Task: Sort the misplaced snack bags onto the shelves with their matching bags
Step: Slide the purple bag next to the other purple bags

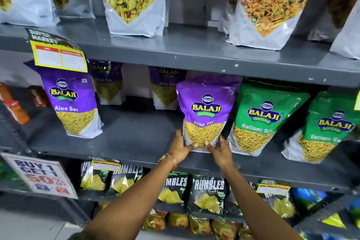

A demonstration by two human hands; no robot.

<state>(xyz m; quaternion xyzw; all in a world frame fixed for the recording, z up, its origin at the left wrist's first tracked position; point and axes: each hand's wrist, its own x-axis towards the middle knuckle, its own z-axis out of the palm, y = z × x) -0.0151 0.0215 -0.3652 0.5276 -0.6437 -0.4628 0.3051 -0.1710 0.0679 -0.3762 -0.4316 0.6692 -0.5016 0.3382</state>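
Both hands, left hand (180, 147) and right hand (220, 151), clasp the base of the upright purple bag (204, 111) on the middle shelf (136, 132), its long axis toward twelve o'clock, touching the green bag (259, 119) at three o'clock

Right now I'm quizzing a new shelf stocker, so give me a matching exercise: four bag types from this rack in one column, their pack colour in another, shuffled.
Things:
1. Aloo Sev bag held in both hands
2. Ratlami Sev bag
3. Rumbles bag
4. Tikha Mitha Mix bag

Colours:
A. black
B. orange top over white
C. purple
D. green

Pairs: 1-C, 2-D, 3-A, 4-B. The left hand and right hand grip the purple bag's bottom corners.
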